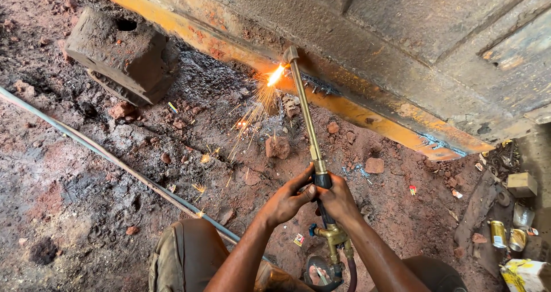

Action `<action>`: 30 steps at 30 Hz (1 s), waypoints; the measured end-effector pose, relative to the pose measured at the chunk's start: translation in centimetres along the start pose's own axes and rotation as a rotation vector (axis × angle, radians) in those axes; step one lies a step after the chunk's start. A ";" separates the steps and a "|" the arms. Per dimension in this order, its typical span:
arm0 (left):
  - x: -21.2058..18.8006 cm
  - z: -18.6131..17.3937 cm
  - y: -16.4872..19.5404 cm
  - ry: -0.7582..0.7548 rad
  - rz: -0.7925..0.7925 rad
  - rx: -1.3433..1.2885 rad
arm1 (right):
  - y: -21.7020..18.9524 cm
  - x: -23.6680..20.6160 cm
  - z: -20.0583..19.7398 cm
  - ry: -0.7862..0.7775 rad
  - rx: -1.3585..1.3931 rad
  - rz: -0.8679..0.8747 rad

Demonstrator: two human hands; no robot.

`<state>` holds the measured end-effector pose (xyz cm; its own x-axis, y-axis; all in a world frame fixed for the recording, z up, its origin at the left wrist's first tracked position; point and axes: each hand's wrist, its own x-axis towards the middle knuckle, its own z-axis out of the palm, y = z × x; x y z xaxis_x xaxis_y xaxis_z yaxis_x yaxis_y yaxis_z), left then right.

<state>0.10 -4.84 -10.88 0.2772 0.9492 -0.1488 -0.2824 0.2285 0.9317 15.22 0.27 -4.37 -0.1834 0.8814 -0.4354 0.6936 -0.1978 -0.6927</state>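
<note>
Our left hand (288, 199) and right hand (338, 201), fingers closed, together grip the brass cutting torch (307, 128). Its tip, well ahead of both hands, throws sparks (258, 105) against the rusted steel plate (402, 51); a hose (115, 160) lies leftward.

We count two hands, a left hand (287, 200) and a right hand (338, 199), both on one brass cutting torch (307, 123). We see one flame (276, 75) at its tip, one rusted steel plate (402, 45), one dark metal block (120, 54), one long hose (109, 157) across the ground and two small tins (506, 234) at the right edge.
</note>
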 end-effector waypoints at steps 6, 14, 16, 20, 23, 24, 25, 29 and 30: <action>0.2 0.0 -0.4 -0.021 0.025 -0.010 | -0.1 -0.2 0.0 -0.009 0.032 0.035; 0.1 0.0 -0.2 -0.028 0.019 0.002 | 0.3 0.0 0.1 0.005 0.014 0.013; 0.1 0.0 -0.2 -0.022 0.021 0.008 | 0.6 0.1 0.1 0.009 0.011 -0.002; 0.0 0.0 -0.1 -0.023 0.029 -0.018 | 1.1 0.4 0.1 0.016 0.003 0.007; -0.1 0.0 -0.1 -0.008 0.016 0.000 | 1.3 0.4 0.1 0.014 0.014 0.011; -0.1 0.0 -0.2 0.000 0.009 0.015 | 1.3 0.4 0.1 0.012 0.020 0.001; 0.0 0.0 -0.2 -0.003 0.015 0.014 | 1.3 0.4 0.1 0.010 0.026 -0.010; 0.2 0.0 -0.3 -0.006 0.019 0.025 | 1.0 0.2 0.0 0.003 0.036 0.015; 0.2 0.1 -0.3 -0.003 0.016 0.033 | 0.9 0.2 0.0 0.001 0.031 -0.003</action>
<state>0.29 -4.75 -11.20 0.2757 0.9520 -0.1326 -0.2567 0.2059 0.9443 15.83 0.22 -5.09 -0.1844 0.8825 -0.4326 0.6712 -0.2085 -0.7113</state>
